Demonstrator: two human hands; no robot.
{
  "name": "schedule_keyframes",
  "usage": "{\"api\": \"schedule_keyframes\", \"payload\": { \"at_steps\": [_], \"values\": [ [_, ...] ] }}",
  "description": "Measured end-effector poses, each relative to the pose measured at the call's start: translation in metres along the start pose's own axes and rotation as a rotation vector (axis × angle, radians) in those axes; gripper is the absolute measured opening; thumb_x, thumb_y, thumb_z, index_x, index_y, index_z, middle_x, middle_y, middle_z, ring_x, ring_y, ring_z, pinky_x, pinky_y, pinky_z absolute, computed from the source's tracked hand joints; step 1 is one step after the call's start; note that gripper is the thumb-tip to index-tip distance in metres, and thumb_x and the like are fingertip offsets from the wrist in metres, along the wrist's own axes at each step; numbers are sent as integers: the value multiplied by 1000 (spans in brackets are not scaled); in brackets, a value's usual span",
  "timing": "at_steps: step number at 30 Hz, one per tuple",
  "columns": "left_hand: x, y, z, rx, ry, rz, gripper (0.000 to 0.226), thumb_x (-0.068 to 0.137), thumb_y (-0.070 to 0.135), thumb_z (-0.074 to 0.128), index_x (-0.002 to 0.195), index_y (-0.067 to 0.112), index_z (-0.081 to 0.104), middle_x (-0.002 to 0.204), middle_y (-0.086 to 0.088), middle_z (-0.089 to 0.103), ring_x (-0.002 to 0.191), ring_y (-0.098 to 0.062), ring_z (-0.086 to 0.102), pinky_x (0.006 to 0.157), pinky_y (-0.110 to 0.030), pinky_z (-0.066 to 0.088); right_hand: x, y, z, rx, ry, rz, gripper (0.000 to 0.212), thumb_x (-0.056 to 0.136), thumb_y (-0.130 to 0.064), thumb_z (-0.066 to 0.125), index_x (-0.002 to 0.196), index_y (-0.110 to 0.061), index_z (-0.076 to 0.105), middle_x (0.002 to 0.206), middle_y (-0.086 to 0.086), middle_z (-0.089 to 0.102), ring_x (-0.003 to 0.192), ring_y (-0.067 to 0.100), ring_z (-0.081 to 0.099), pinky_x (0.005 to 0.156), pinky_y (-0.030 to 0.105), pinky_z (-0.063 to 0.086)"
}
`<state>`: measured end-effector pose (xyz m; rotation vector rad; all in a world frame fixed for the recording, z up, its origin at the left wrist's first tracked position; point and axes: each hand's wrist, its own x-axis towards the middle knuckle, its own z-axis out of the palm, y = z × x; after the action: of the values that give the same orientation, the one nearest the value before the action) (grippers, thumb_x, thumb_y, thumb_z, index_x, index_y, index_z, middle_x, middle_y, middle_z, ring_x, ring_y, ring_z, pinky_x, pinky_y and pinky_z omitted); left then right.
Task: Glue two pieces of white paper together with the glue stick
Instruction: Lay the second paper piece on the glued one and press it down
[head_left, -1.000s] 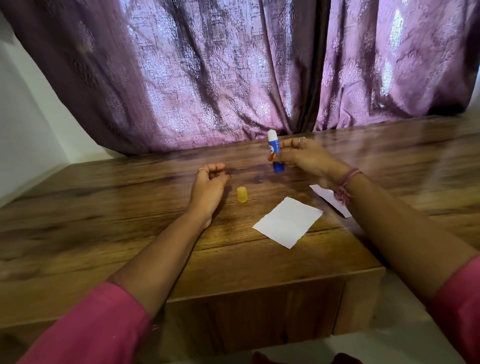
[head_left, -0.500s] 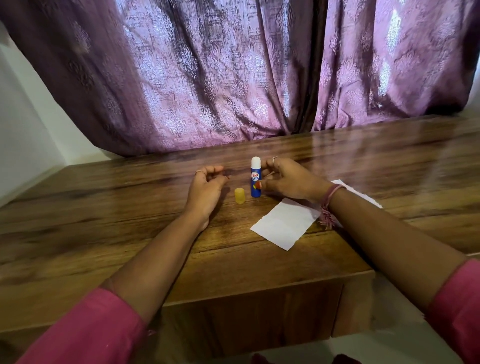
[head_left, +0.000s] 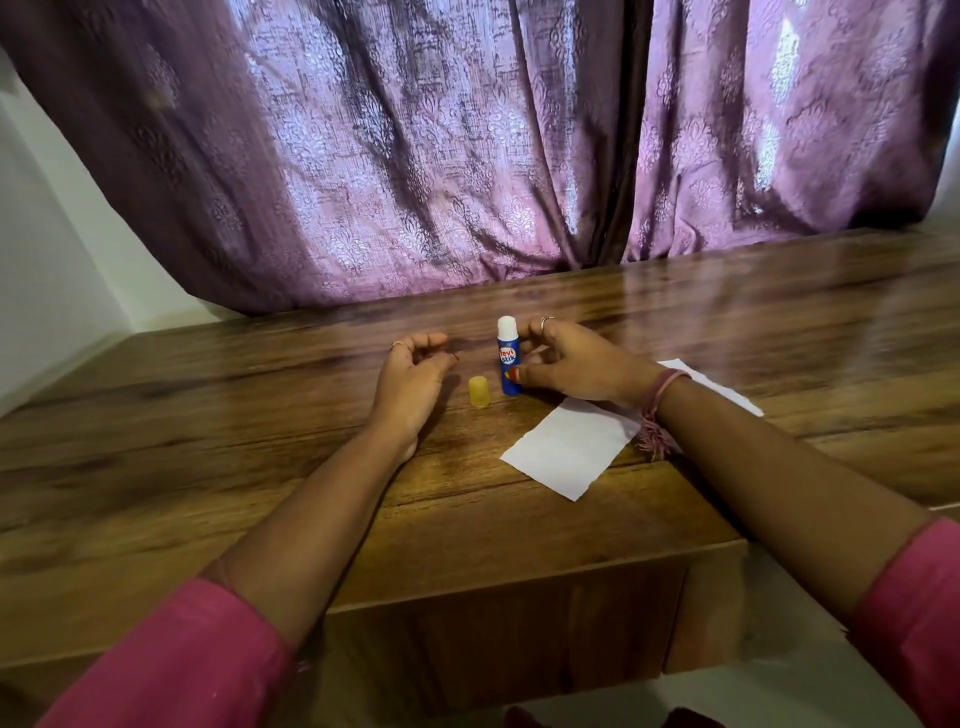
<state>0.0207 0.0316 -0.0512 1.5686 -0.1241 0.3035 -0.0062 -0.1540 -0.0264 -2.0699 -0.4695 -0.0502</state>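
A blue glue stick (head_left: 508, 358) with its white glue tip bared stands upright on the wooden table (head_left: 260, 467). My right hand (head_left: 576, 366) curls around it, thumb against its base and a ringed finger beside its top. The stick's yellow cap (head_left: 479, 392) stands just to its left. My left hand (head_left: 410, 384) rests on the table left of the cap, fingers loosely curled and holding nothing. One white paper (head_left: 566, 452) lies near the front edge below my right wrist. A second white paper (head_left: 727, 389) shows partly behind that wrist.
Purple patterned curtains (head_left: 467, 156) hang along the back of the table. A white wall (head_left: 47, 260) is at the left. The table's front edge drops to a wooden panel (head_left: 493, 639) near my body.
My right hand brought the glue stick down from mid-air and stood it on the table beside the yellow cap. The left hand stayed in place.
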Motion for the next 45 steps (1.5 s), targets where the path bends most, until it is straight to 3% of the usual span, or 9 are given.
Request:
{"api": "schedule_keyframes", "payload": {
  "at_steps": [8, 14, 17, 22, 27, 32, 36, 40, 45],
  "values": [
    [0, 1, -1, 3, 7, -37, 22, 83, 4, 64, 101, 16, 61, 103, -4, 65, 96, -19, 63, 86, -34, 53, -10, -11, -14, 119, 70, -10, 45, 87, 13, 54, 129, 3, 44, 114, 15, 58, 94, 22, 62, 81, 30, 55],
    [-2, 2, -2, -2, 16, -27, 22, 84, 3, 63, 104, 15, 60, 100, -1, 64, 85, -9, 62, 70, -19, 53, -29, -11, -44, 71, 276, -20, 38, 85, 3, 62, 121, -5, 53, 109, 9, 59, 88, 17, 60, 71, 20, 53],
    [-3, 2, -2, -5, 25, -30, 22, 84, 3, 63, 100, 17, 60, 98, 0, 64, 82, -8, 61, 71, -22, 53, -48, 3, -64, -85, 319, 2, 32, 83, -1, 66, 111, -13, 55, 103, 7, 61, 83, 17, 63, 63, 18, 56],
    [-2, 2, -1, 49, 12, -13, 22, 86, 6, 62, 103, 20, 59, 98, 4, 63, 79, -4, 61, 60, -14, 51, -77, 35, -97, -290, 419, 147, 32, 77, -13, 76, 106, -9, 62, 97, 12, 66, 82, 22, 61, 81, 40, 51],
    [-4, 4, 0, 106, 36, 13, 22, 86, 6, 61, 102, 20, 57, 94, 7, 61, 71, 3, 58, 54, -9, 46, -93, 50, -96, -240, 535, 218, 34, 71, -24, 82, 96, -6, 67, 78, 7, 65, 68, 16, 56, 60, 27, 44],
    [-6, 3, -3, 231, 17, 111, 24, 85, 10, 62, 104, 21, 54, 100, 3, 59, 81, -3, 53, 75, -20, 47, -92, 46, -92, -423, 523, 308, 43, 70, -36, 81, 95, -4, 67, 81, 7, 65, 73, 17, 57, 61, 26, 38],
    [-6, 4, -6, 332, 14, 150, 25, 84, 11, 62, 103, 24, 52, 120, -8, 55, 88, -10, 53, 92, -34, 48, -94, 45, -87, -456, 503, 328, 54, 60, -46, 84, 90, -4, 68, 77, -6, 63, 66, 3, 54, 61, 26, 41],
    [-8, 9, -7, 426, 18, 321, 21, 85, 8, 60, 99, 23, 53, 107, -11, 59, 71, -4, 50, 66, -9, 43, -93, 47, -84, -512, 473, 346, 65, 56, -51, 85, 92, -1, 65, 99, 1, 70, 65, -4, 51, 58, 27, 44],
    [-25, 21, -6, 699, -155, 567, 6, 88, 30, 61, 90, 27, 56, 64, 10, 55, 57, -1, 50, 48, -14, 36, -91, 49, -85, -573, 458, 368, 78, 54, -56, 84, 106, -3, 60, 96, 4, 69, 69, 8, 55, 66, 29, 45]
  ]
}}
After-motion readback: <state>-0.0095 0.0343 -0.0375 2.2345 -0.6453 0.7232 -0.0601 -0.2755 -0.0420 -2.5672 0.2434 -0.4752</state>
